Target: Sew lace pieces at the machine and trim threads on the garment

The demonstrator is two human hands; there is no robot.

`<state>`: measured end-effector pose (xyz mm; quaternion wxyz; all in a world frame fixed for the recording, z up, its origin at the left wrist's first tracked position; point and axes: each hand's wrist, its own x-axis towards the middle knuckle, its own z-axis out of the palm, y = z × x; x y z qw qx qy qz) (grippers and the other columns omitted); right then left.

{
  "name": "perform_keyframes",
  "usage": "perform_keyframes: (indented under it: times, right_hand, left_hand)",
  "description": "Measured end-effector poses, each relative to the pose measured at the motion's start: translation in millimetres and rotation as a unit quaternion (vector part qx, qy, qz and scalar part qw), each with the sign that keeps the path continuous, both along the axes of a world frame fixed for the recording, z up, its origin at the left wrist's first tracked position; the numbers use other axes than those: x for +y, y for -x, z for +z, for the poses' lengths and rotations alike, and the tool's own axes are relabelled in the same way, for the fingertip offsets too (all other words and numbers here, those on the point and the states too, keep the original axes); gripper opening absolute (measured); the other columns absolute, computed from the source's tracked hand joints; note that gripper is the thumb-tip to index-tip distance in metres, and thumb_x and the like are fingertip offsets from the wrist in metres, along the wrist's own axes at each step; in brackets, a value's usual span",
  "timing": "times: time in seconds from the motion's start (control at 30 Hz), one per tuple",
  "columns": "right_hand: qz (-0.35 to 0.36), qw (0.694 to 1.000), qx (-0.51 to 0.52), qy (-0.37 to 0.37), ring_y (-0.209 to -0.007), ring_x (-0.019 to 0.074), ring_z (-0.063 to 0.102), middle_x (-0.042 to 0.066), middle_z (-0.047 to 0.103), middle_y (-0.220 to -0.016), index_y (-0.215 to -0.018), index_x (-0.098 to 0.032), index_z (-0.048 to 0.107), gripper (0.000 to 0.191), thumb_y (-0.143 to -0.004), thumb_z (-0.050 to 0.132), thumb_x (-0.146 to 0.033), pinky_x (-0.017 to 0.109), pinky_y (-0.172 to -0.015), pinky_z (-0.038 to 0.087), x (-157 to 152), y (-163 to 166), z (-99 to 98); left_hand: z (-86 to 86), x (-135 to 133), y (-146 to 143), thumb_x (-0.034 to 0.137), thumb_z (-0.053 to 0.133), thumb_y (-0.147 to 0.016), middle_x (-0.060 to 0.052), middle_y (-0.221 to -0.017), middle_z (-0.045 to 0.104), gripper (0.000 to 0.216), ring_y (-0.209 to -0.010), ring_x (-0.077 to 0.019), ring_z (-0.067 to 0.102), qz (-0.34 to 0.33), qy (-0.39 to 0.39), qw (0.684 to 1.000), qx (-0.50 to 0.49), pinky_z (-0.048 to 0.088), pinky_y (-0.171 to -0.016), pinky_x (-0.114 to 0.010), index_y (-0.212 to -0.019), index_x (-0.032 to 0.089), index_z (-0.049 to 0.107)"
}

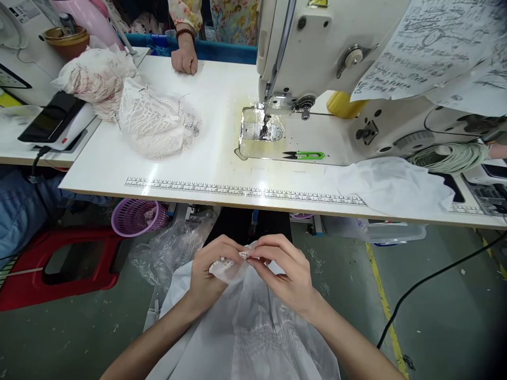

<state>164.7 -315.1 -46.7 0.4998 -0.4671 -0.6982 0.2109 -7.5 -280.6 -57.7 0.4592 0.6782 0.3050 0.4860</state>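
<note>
Below the table's front edge, my left hand and my right hand are both closed in a pinch on a small strip of white lace trim held between them. The trim belongs to a sheer white garment that lies across my lap. The sewing machine stands on the white table beyond my hands, with its needle plate bare. Green thread snips lie just in front of the plate.
Bundles of white lace pieces sit at the table's left. A white cloth lies at its right. Another person's hand rests on the far edge. A purple basket, clear plastic bag and red stool are under the table.
</note>
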Motion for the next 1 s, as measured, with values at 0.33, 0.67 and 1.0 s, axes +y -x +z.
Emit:
perform_keyframes:
  times: [0.33, 0.67, 1.0]
  right_hand:
    - [-0.003, 1.000, 0.021, 0.021, -0.080, 0.0143, 0.065, 0.007, 0.065, -0.097, -0.102, -0.020, 0.067, 0.021, -0.086, 0.062, -0.006, 0.024, -0.059, 0.054, 0.5, -2.1, -1.9]
    - [-0.004, 1.000, -0.003, -0.009, -0.076, 0.0140, 0.064, 0.006, 0.066, -0.090, -0.096, -0.020, 0.067, 0.017, -0.086, 0.064, -0.007, 0.025, -0.058, 0.052, 2.3, 1.2, -3.6]
    - [0.086, 0.981, 0.043, 0.167, -0.077, 0.0122, 0.060, 0.005, 0.061, -0.097, -0.095, -0.022, 0.063, 0.009, -0.095, 0.055, -0.017, 0.021, -0.050, 0.042, 3.8, -8.6, 4.3]
  left_hand:
    - [-0.2, -6.9, -4.1, 0.011, 0.066, -0.084, 0.002, -0.081, 0.067, 0.016, -0.072, -0.0106, 0.065, 0.035, 0.155, 0.985, -0.062, 0.050, -0.062, -0.017, -0.080, 0.020, 0.053]
    - [-1.3, -7.9, -6.8, 0.015, 0.065, -0.085, 0.001, -0.079, 0.064, 0.016, -0.066, -0.0115, 0.061, 0.058, 0.149, 0.987, -0.023, 0.049, -0.057, -0.019, -0.078, 0.020, 0.052]
    - [-4.2, -6.6, 0.5, 0.012, 0.066, -0.083, 0.001, -0.081, 0.067, 0.013, -0.072, -0.0121, 0.065, 0.041, 0.019, 0.997, 0.061, 0.048, -0.062, -0.020, -0.088, 0.021, 0.058]
